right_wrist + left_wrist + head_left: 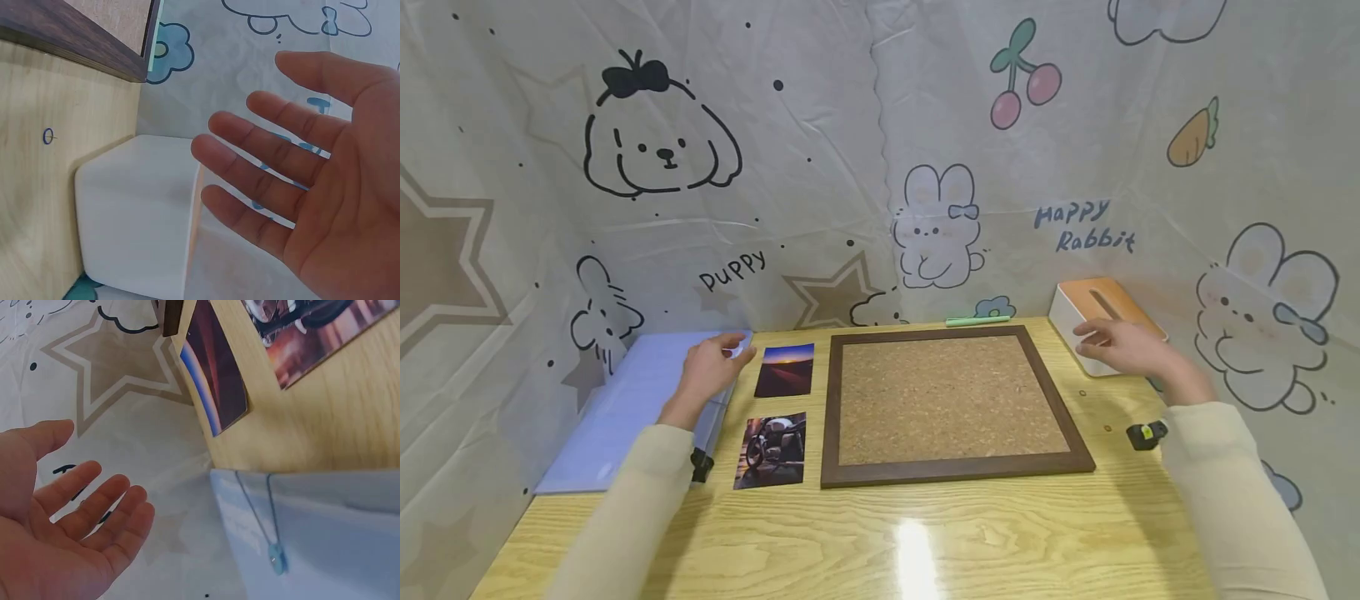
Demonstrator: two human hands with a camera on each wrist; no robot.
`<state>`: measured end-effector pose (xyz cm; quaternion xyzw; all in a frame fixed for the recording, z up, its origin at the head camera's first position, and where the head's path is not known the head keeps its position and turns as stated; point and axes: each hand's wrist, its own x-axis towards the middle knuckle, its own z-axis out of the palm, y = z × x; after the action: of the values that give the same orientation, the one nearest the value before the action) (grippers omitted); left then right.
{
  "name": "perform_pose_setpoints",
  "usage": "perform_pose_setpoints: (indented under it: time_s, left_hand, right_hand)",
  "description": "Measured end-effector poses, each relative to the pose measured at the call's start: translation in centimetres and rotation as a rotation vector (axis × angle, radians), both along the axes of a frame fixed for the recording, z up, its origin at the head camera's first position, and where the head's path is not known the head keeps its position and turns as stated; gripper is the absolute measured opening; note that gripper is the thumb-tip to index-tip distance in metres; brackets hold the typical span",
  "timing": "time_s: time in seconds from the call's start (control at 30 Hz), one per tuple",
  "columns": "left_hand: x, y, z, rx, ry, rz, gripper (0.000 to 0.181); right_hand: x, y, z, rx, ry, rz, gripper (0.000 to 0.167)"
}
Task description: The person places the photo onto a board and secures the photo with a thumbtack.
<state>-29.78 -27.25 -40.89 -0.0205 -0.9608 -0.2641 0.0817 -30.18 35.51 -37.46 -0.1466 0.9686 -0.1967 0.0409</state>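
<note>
My left hand (707, 371) hovers over the right part of a pale blue folder (632, 400), fingers relaxed and apart, holding nothing. In the left wrist view the folder (312, 531) shows a cord and a small button. My right hand (1120, 346) is raised by a white box with an orange slotted top (1105, 300), its fingers loosely spread and empty. Between the hands lies a cork board in a dark wooden frame (955, 400). Left of it are a sunset photo (785, 371) and, nearer me, a motorcycle photo (771, 450).
A green pen (977, 321) lies behind the board's far edge. Small rings (1107, 428) sit on the wooden table (850, 542) to the right of the frame. A patterned cloth (820, 167) hangs behind and along both sides.
</note>
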Motion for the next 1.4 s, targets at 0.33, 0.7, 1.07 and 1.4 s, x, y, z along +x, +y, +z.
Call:
perform_pose_setpoints:
  time_s: [0.33, 0.7, 1.07, 1.4]
  left_hand:
    - [-0.7, 0.6, -1.9, 0.105, -0.036, 0.02, 0.05]
    - [-1.3, 1.8, -4.4, 0.204, -0.189, 0.099, 0.053]
    - [-1.5, 2.4, -5.4, 0.228, -0.233, 0.164, 0.055]
    - [-1.5, 2.6, -6.1, 0.225, -0.247, 0.192, 0.054]
  right_hand:
    - [0.2, 0.7, -1.3, -0.108, -0.066, 0.009, 0.031]
    - [0.0, 2.3, -3.9, -0.237, -0.17, -0.009, 0.036]
    - [-0.3, 3.4, -6.3, -0.276, -0.21, -0.011, 0.038]
    - [-0.5, 4.1, -8.3, -0.286, -0.292, -0.094, 0.036]
